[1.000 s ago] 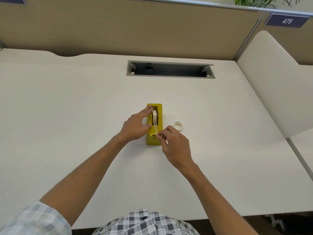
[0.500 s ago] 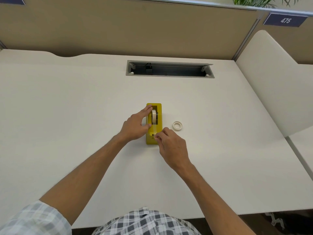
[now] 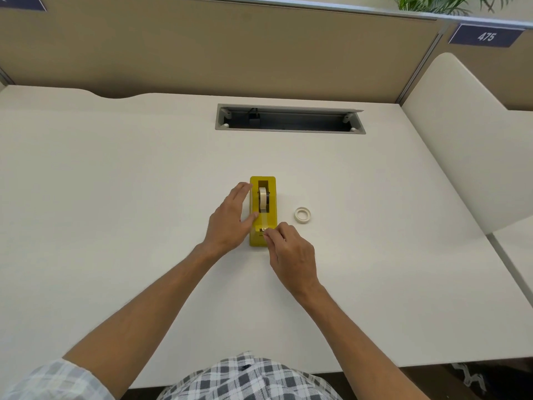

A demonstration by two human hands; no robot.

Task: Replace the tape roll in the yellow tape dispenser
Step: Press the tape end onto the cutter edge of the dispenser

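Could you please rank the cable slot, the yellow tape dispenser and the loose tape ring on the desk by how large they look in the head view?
1. Cable slot, clearly the widest.
2. Yellow tape dispenser.
3. Loose tape ring, clearly smallest.

White desk (image 3: pixel 115 197), grey cable tray slot (image 3: pixel 290 119), tan partition (image 3: pixel 216 50), sign "475" (image 3: pixel 486 36), plant (image 3: pixel 444 2)

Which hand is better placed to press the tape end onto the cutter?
Right. The right hand already pinches the tape end at the yellow dispenser's cutter; the left hand is only bracing its side.
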